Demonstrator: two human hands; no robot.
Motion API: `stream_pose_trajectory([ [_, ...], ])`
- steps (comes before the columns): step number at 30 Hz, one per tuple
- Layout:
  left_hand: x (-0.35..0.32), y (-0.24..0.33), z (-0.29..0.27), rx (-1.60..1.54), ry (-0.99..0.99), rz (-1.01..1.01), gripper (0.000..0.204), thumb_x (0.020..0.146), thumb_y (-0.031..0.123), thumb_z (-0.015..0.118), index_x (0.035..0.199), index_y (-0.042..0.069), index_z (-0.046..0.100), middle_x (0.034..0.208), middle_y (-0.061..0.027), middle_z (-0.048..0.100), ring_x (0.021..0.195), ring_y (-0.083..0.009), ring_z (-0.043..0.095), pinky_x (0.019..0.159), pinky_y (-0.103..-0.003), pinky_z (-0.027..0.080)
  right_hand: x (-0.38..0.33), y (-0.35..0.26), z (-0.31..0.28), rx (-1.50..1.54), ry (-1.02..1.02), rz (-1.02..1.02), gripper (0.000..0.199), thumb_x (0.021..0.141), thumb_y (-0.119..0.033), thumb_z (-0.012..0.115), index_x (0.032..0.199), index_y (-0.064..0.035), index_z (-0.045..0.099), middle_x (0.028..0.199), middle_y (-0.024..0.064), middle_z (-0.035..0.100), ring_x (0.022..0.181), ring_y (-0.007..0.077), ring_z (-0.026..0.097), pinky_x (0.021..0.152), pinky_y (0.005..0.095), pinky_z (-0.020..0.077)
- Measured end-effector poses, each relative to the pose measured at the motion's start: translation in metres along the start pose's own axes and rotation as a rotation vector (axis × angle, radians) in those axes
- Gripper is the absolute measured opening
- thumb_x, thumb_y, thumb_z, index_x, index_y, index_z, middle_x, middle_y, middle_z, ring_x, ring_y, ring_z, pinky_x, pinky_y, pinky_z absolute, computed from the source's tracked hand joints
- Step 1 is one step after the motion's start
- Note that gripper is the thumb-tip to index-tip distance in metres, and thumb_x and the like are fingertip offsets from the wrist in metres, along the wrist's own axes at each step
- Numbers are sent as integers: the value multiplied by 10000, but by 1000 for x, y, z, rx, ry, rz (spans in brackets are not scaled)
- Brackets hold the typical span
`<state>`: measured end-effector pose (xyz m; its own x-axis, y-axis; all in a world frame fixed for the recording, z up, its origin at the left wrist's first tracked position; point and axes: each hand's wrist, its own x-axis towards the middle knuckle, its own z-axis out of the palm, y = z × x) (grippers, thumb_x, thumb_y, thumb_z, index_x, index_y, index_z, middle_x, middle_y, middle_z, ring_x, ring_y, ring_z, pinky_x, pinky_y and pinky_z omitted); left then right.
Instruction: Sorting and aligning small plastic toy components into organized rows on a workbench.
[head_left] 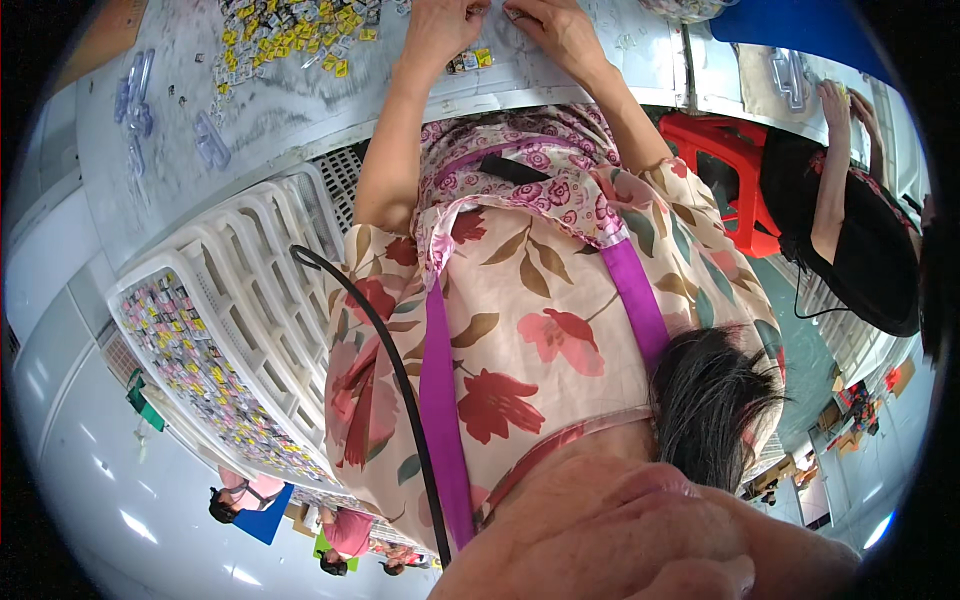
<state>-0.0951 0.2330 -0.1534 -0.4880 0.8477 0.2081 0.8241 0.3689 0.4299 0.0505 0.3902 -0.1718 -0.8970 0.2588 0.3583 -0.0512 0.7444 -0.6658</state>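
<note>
At the top edge, my left hand (447, 28) and my right hand (560, 36) face each other over the pale metal tabletop (400, 107). The left hand's fingers are drawn together, partly cut off by the frame. With thumb and fingers pinched, the right hand seems to grip a tiny piece, too small to name. Just below and between the hands lies a small group of yellow and dark square pieces (470, 61). Left of my left hand spreads a large heap of similar yellow, black and silvery pieces (300, 30).
Clear plastic parts (210, 140) lie at the table's left. Stacked white trays (235, 250) stand at my left, filled with small colourful pieces. A red stool (735, 180) is at my right, beside a co-worker in black (850, 230). Several other people sit farther off.
</note>
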Motion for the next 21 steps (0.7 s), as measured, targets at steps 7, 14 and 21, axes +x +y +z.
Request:
stream_pose_trajectory([
  [7,-10,-22,10,-573,-83,-261,293,868,66,700,1148,-12,733,1043,-190,705,996,-348,676,880,-458,563,6,5,11,-38,16,22,240,928,-181,689,1134,-61,708,1072,166,689,996,388,661,843,452,541],
  [14,-18,-17,12,-151,0,-231,352,872,145,760,1193,6,721,1041,-202,686,899,-357,688,828,-460,563,21,10,12,-178,-102,10,245,918,-244,681,1094,-74,694,1036,164,665,939,392,650,801,478,528],
  [21,-7,8,-13,-199,-259,-602,282,902,193,733,1129,27,745,1004,-207,690,890,-382,667,834,-493,544,23,19,-3,-138,-195,152,246,879,-269,718,1002,-57,692,957,176,670,913,387,655,788,471,522],
])
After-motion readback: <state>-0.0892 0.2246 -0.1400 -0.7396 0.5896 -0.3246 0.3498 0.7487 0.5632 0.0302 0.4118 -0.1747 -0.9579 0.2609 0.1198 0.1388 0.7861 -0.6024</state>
